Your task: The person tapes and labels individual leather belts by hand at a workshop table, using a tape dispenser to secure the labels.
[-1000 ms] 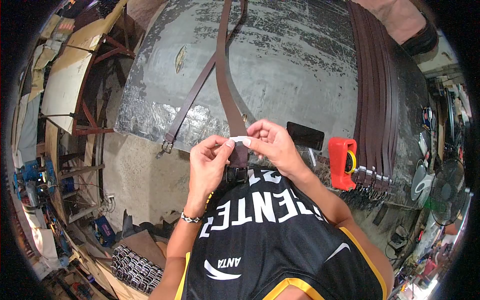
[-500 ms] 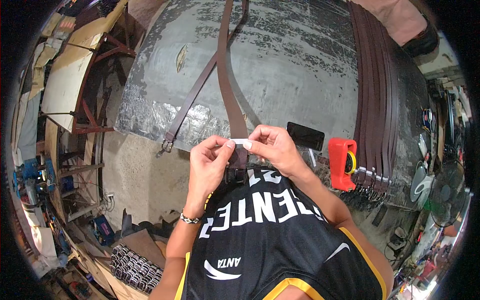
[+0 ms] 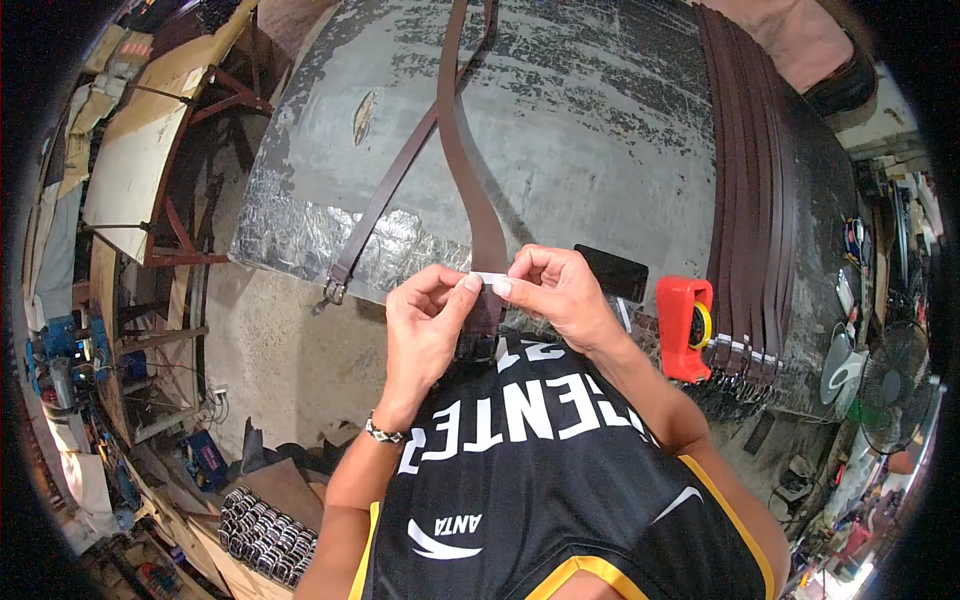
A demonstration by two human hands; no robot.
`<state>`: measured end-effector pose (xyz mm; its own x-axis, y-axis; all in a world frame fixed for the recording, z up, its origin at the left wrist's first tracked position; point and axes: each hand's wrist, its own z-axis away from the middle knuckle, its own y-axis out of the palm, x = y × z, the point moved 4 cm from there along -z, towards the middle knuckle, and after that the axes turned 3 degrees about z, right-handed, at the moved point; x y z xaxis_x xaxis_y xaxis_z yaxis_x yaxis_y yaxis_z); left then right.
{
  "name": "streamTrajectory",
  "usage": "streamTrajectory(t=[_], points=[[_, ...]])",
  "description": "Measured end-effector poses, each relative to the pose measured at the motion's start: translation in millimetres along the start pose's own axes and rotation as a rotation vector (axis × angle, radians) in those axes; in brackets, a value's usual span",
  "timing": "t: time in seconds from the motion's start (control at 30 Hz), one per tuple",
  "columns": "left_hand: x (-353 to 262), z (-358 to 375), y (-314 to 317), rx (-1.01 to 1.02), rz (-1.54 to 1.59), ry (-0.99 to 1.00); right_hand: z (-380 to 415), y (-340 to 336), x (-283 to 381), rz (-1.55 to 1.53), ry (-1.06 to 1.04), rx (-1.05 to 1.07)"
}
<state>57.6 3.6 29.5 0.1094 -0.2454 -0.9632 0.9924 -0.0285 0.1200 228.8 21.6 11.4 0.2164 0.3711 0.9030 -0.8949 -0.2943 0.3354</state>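
Note:
A brown belt [image 3: 470,190] runs down the table toward my body. Across it near the front edge lies a narrow white band [image 3: 488,279]. My left hand [image 3: 430,318] pinches the band's left end with thumb and index finger. At the right end, my right hand [image 3: 563,298] pinches it the same way. The belt's lower end hangs below the band in front of the black jersey, and its buckle is hard to make out. Another belt portion [image 3: 395,180] crosses beneath and ends in a buckle [image 3: 334,290] at the table's front-left edge.
A red tape dispenser [image 3: 682,330] with a yellow roll stands right of my right hand, near a black phone [image 3: 610,272]. Several brown belts [image 3: 745,200] with white bands lie along the table's right side. A fan [image 3: 890,388] stands further right; bundled buckles [image 3: 268,535] sit lower left.
Both hands have shifted slightly to the right with the white band and the belt's near end. The belt now bends more to the right; both pinches persist.

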Motion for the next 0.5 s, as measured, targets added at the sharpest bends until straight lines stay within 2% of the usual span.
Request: streamTrajectory(t=[0.27, 0.5], points=[[-7.4, 1.6, 6.5, -0.028, -0.011, 0.056, -0.8, 2.5, -0.1, -0.154, 0.035, 0.005], [-6.0, 1.4, 7.4, -0.008, 0.012, 0.058, 1.0, 0.2, -1.0, -0.053, -0.012, -0.040]])
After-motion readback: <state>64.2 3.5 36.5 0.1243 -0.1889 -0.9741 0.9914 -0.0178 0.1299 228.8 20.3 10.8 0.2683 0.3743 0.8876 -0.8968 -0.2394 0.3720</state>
